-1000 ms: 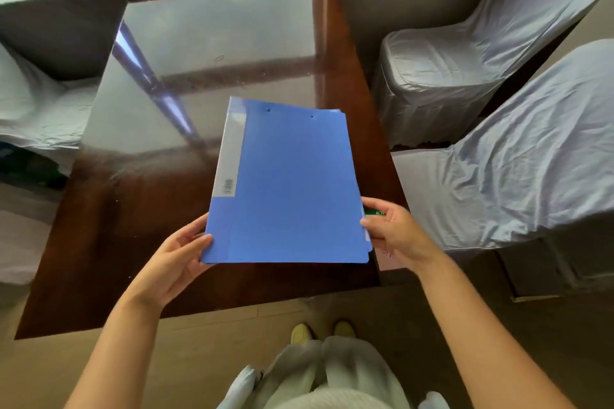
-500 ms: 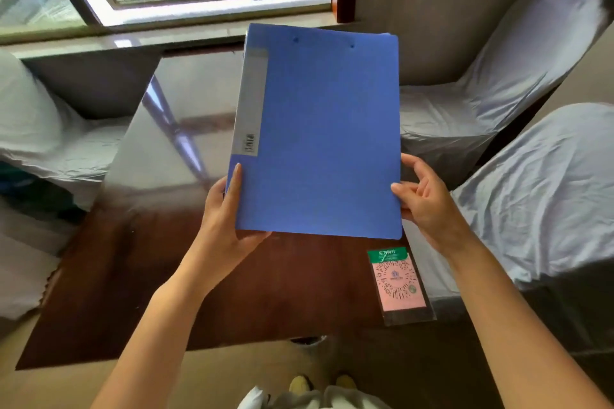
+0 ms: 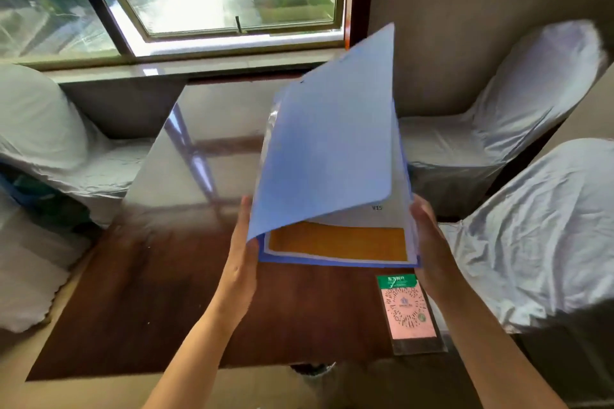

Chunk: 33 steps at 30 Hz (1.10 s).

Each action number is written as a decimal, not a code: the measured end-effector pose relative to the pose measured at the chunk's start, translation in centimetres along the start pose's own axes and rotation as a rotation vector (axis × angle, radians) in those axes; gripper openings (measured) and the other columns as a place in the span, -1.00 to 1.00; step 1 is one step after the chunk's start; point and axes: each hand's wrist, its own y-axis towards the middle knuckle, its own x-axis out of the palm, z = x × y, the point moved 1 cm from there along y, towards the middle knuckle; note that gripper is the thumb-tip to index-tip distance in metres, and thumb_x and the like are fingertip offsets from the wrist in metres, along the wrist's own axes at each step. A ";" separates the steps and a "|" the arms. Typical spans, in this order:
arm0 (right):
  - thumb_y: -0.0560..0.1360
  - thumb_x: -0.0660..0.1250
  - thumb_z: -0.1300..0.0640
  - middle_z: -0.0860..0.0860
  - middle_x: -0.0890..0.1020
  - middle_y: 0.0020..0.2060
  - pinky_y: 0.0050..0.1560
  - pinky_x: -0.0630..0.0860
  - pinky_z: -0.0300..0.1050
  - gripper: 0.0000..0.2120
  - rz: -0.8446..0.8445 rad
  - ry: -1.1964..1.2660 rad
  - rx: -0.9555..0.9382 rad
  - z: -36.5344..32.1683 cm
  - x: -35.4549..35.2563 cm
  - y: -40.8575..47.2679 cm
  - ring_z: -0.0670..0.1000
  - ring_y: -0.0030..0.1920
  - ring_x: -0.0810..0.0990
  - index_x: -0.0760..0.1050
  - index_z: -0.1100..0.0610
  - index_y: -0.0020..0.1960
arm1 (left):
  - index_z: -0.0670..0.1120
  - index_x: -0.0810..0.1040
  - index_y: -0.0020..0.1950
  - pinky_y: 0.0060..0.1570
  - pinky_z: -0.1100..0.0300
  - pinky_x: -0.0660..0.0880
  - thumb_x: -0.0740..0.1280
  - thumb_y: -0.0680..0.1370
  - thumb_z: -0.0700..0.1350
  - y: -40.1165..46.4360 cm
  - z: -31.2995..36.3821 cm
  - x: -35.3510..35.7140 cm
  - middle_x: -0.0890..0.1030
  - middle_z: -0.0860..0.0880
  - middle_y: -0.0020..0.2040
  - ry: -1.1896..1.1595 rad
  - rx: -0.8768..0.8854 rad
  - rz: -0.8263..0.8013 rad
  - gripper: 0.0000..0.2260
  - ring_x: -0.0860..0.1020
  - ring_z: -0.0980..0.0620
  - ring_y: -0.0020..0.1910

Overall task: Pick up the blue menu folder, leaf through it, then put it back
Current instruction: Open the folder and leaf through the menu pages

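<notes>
The blue menu folder (image 3: pixel 327 149) is held in the air above the dark wooden table (image 3: pixel 159 302), in the middle of the head view. Its front cover is lifted and swung partway open, blurred by motion. Under the cover a white page with an orange panel (image 3: pixel 339 241) shows. My left hand (image 3: pixel 241 262) grips the folder's lower left edge by the spine. My right hand (image 3: pixel 428 242) holds its lower right edge.
A pink QR-code card with a green top (image 3: pixel 408 307) lies on the table's near right corner. White-covered chairs stand at the right (image 3: pixel 538 216), the far right (image 3: pixel 518 103) and the left (image 3: pixel 40 129). A window (image 3: pixel 206 0) is behind the table.
The closed folder was lifted off the table and raised toward me. Its front cover has now swung open, showing the first page. My head view has tilted upward.
</notes>
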 end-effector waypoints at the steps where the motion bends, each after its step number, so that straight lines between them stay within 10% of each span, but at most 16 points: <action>1: 0.57 0.16 0.13 0.17 0.55 0.14 -0.09 0.62 0.00 -0.64 0.010 -0.018 -0.014 0.0 0.0 -0.2 0.17 0.05 0.60 0.23 0.02 0.35 | -0.08 0.13 0.46 0.34 0.12 0.25 0.15 0.53 0.20 0.0 0.2 -0.1 0.29 -0.12 0.47 -0.073 -0.059 0.013 -0.40 0.29 -0.02 0.40; 4: 0.54 0.21 0.29 0.14 0.56 0.13 -0.13 0.65 0.03 -0.56 0.018 -0.030 -0.065 0.4 -0.4 -0.6 0.18 0.05 0.62 0.24 -0.11 0.29 | -0.08 0.30 0.35 0.05 0.20 0.54 0.29 0.35 0.35 0.6 0.6 -1.2 0.61 0.00 0.15 -0.476 -0.082 0.008 -0.27 0.57 0.10 0.09; 10: 0.55 0.19 0.27 0.05 0.57 0.11 -0.15 0.65 -0.02 -0.54 0.055 -0.054 -0.148 -0.3 -1.4 -0.3 0.05 0.02 0.64 0.31 -0.29 0.19 | -0.18 0.43 0.26 0.00 -0.04 0.60 0.20 0.56 -0.26 1.0 0.2 -1.8 0.66 -0.14 0.02 -0.246 -0.089 -0.030 -0.73 0.66 -0.10 -0.05; 20: 0.37 0.33 0.24 0.04 0.64 0.10 -0.18 0.64 -0.02 -0.32 -0.233 -0.123 0.031 -1.9 -4.6 -0.7 0.10 0.06 0.64 0.22 -0.21 0.38 | -0.22 0.44 0.13 -0.21 0.04 0.63 0.29 0.40 -0.31 -1.0 -3.5 -2.4 0.66 -0.25 -0.17 -0.775 -0.359 -0.026 -0.70 0.68 -0.15 -0.19; 28: 0.36 0.36 0.17 0.02 0.70 -0.03 -0.22 0.64 -0.11 -0.45 -0.115 -0.254 -0.069 -2.2 -4.9 -0.8 0.09 -0.03 0.67 0.35 -0.24 0.26 | -0.14 0.60 -0.12 -0.17 0.01 0.63 0.26 0.43 -0.35 -0.9 -3.7 -1.4 0.68 -0.19 -0.27 -0.854 -0.357 -0.080 -0.83 0.69 -0.14 -0.22; 33: 0.35 0.48 0.11 0.08 0.59 0.04 -0.20 0.52 -0.19 -0.45 0.179 -0.666 -0.142 -2.2 -4.1 -0.6 0.03 -0.05 0.58 0.36 -0.11 0.27 | -0.19 0.48 0.07 -0.17 0.00 0.63 0.29 0.42 -0.36 -1.2 -4.1 -0.2 0.67 -0.21 -0.22 -0.880 -0.402 -0.090 -0.75 0.68 -0.15 -0.20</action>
